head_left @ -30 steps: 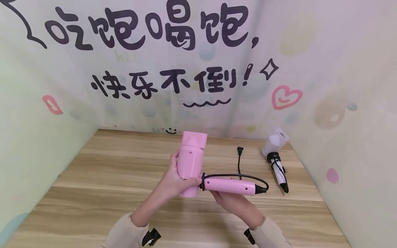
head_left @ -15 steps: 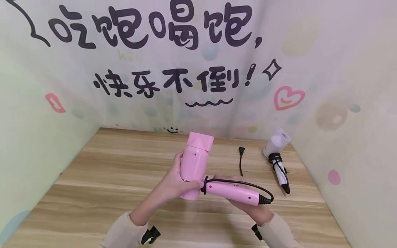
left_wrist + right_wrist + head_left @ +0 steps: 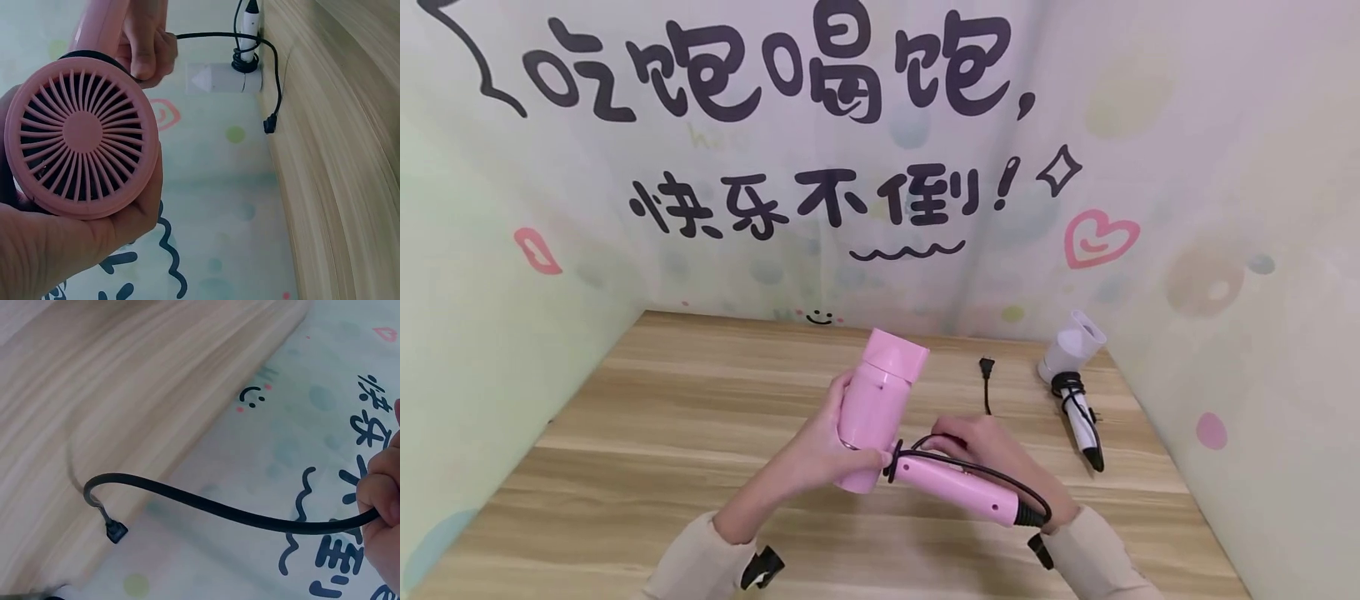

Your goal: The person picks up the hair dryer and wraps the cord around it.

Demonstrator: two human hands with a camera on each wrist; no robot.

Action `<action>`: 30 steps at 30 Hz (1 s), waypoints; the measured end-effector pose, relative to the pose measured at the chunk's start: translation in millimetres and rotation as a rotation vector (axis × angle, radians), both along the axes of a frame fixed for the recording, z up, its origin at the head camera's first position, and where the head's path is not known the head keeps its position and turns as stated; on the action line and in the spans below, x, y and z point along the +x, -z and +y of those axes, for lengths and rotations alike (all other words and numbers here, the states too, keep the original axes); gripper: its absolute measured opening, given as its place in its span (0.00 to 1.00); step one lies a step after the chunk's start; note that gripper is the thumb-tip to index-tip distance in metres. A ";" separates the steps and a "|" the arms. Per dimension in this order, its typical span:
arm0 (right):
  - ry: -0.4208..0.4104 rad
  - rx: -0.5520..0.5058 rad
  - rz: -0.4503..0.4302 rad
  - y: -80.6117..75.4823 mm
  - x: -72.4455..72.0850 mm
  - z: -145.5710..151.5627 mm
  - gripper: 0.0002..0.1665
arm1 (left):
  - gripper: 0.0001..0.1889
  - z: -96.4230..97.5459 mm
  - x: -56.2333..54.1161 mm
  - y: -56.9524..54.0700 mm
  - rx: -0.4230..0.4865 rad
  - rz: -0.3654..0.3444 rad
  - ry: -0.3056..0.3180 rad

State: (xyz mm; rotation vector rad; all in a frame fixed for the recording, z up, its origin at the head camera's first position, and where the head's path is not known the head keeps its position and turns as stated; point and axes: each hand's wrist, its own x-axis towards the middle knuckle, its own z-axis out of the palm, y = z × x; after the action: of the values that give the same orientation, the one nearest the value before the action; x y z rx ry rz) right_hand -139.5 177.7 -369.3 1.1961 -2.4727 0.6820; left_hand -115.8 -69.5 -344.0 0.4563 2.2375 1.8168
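Observation:
A pink hair dryer [image 3: 874, 408] is held over the table, nozzle upward and handle out to the right. My left hand [image 3: 820, 446] grips its barrel, thumb at the neck of the handle. In the left wrist view the round rear grille [image 3: 81, 132] faces the camera, with the left hand [image 3: 69, 247] around it. Black cord [image 3: 992, 472] is looped round the handle's neck and runs along the handle. Behind the handle, my right hand [image 3: 988, 450] pinches the cord; the right wrist view shows the cord [image 3: 231, 512] leaving the right hand's [image 3: 380, 506] curled fingers towards a plug [image 3: 116, 531].
A white hair dryer [image 3: 1067, 350], its black cord wrapped round the handle, lies at the back right of the wooden table [image 3: 700, 392]. A printed curtain wall [image 3: 737, 275] stands behind, with side walls left and right.
The right hand has gone from beneath the handle to behind it and now holds the cord. The hair dryer has tilted clockwise, its handle end lower.

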 end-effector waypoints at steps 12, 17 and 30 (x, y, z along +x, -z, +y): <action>-0.015 0.061 0.043 -8.7 -7.7 8.6 0.05 | 0.56 2.6 -1.0 -3.5 -0.050 0.056 0.027; -0.011 0.054 0.017 -5.9 -9.0 11.4 0.04 | 0.57 6.1 0.7 -4.5 -0.064 0.069 0.045; 0.167 0.144 -0.025 -46.7 7.0 -3.1 0.10 | 0.55 12.7 -1.9 8.5 -0.199 0.177 0.011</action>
State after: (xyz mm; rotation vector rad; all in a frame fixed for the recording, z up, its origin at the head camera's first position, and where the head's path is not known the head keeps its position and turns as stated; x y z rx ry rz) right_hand -132.4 174.6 -322.6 1.0184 -2.6440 0.4837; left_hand -117.6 -56.7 -352.5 0.6095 2.4960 1.5820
